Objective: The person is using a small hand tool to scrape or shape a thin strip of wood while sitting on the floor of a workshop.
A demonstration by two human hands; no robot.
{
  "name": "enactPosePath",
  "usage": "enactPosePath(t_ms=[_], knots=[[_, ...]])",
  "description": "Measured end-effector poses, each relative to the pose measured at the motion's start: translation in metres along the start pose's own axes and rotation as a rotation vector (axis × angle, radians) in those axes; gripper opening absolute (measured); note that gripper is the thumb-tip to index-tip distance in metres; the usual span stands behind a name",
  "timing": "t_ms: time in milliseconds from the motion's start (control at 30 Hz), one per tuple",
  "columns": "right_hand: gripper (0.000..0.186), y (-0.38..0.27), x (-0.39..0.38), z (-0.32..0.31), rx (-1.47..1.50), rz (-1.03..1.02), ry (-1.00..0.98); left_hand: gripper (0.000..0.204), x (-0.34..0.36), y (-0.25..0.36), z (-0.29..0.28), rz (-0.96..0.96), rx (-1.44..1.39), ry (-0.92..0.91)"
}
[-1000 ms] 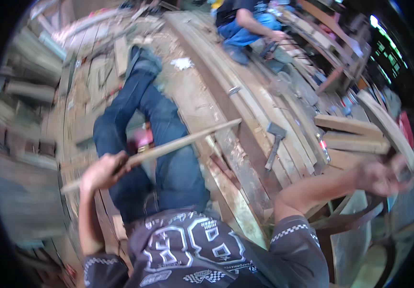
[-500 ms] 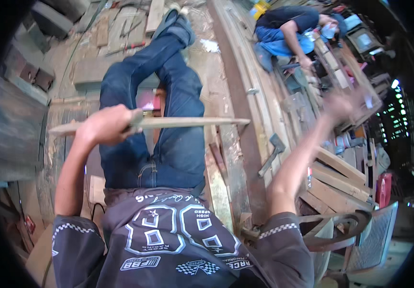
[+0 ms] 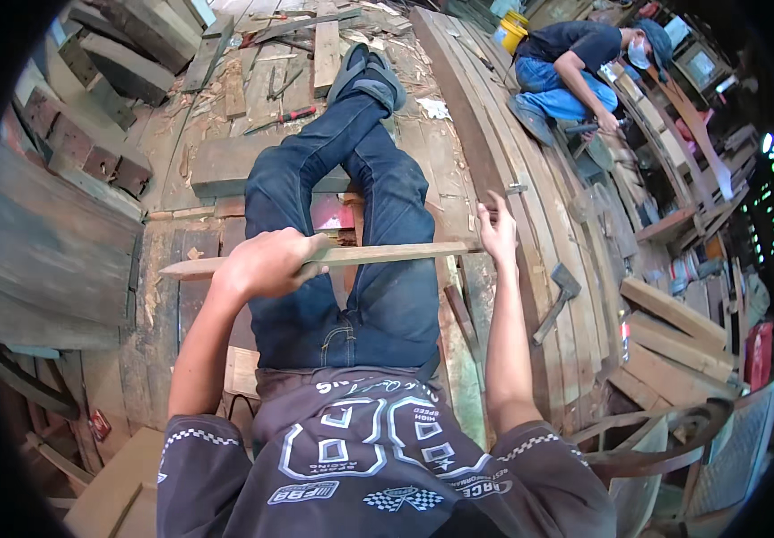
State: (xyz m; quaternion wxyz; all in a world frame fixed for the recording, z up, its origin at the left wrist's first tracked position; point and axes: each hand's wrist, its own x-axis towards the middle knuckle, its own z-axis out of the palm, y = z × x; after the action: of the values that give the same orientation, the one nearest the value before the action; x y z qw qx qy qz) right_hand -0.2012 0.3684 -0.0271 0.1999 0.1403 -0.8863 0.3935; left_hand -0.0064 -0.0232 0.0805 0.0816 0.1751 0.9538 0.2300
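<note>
My left hand (image 3: 272,262) is closed around a long wooden stick (image 3: 396,254) with a pointed left end. The stick lies level across my thighs, just above the jeans (image 3: 391,300). At its right end is my right hand (image 3: 499,231), fingers apart and pointing away from me. Whether the right hand touches the stick's tip cannot be made out. Some way right of that hand, a hatchet-like tool with a metal head (image 3: 566,280) rests on the long planks.
A thick wooden block (image 3: 216,170) lies beyond my knees, with a red-handled screwdriver (image 3: 293,115) behind it. Long planks (image 3: 530,143) run along my right side. A masked person (image 3: 575,49) crouches at the far right, holding a tool. A curved-arm chair (image 3: 665,448) stands at lower right.
My right hand has come in from far right to the stick's right end. The left hand still grips the stick. The whole view has shifted, and the other person's head is raised.
</note>
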Motion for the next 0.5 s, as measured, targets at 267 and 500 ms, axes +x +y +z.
enactPosePath(t_ms=[267,500], knots=[[0.039,-0.003,-0.039,0.017,-0.122,0.129,-0.460,0.026,-0.001,0.004,-0.005,-0.023,-0.017,-0.099],[0.033,0.015,-0.059,0.013,-0.093,0.143,-0.406,0.028,-0.031,0.041,-0.073,0.187,0.008,0.357]])
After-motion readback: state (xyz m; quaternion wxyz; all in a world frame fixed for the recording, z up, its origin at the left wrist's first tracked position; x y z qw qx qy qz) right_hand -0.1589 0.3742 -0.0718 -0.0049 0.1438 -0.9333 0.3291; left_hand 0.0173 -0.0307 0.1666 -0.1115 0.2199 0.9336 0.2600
